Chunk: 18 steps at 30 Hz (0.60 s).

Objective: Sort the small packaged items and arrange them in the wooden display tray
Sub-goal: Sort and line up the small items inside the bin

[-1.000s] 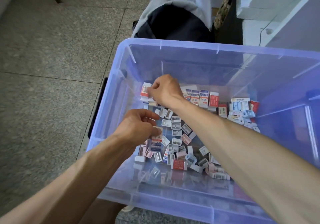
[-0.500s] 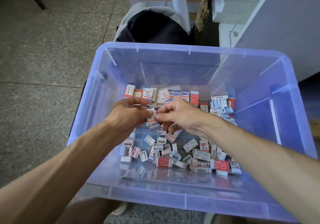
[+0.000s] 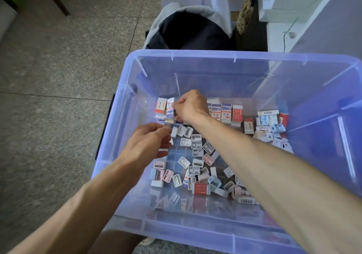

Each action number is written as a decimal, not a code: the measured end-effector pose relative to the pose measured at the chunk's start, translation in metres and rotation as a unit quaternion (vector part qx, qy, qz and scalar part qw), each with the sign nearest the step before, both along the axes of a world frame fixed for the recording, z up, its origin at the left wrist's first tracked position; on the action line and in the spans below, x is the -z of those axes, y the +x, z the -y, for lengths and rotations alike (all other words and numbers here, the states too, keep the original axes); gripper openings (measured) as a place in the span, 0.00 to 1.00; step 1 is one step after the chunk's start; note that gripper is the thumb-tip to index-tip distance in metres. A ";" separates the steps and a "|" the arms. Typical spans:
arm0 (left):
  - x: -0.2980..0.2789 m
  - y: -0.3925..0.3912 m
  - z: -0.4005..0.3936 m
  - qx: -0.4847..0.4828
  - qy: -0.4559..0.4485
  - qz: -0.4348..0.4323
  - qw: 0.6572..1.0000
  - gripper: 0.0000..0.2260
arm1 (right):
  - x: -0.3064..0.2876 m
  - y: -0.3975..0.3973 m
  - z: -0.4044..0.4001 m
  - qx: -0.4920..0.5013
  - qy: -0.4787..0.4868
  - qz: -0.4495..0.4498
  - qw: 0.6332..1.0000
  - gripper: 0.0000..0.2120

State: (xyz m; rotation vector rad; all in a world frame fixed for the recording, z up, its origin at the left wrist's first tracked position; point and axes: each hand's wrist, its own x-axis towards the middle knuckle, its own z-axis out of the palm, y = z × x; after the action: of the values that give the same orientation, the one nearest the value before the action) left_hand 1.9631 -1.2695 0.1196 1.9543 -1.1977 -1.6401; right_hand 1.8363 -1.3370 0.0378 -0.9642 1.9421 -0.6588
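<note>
Hands (image 3: 191,106) now apart; white-red packets (image 3: 197,167)

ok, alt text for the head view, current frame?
A person's right hand sets a small box upright in the row along the far wall of a clear blue bin, while the left hand hovers over loose small packages scattered on the bin floor.

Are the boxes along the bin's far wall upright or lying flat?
Upright: the far-wall boxes stand on end, side by side, faces showing.
</note>
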 end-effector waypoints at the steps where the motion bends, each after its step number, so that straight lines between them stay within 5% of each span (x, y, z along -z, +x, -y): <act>1: -0.001 0.001 0.000 0.003 0.002 -0.001 1.000 0.08 | 0.001 0.000 0.000 -0.002 -0.004 -0.016 1.000 0.07; 11: 0.000 0.004 0.000 0.019 -0.001 0.003 1.000 0.07 | -0.007 -0.001 -0.029 -0.195 -0.108 -0.165 0.961 0.10; 18: 0.014 -0.013 0.000 0.101 0.004 0.000 0.995 0.07 | -0.033 -0.036 -0.050 -0.184 -0.106 -0.127 0.969 0.05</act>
State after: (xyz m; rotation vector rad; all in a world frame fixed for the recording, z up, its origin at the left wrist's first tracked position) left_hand 1.9501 -1.2696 0.1060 1.8895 -1.4328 -1.7425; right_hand 1.8002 -1.2865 0.0706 -1.5620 1.8586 -0.5540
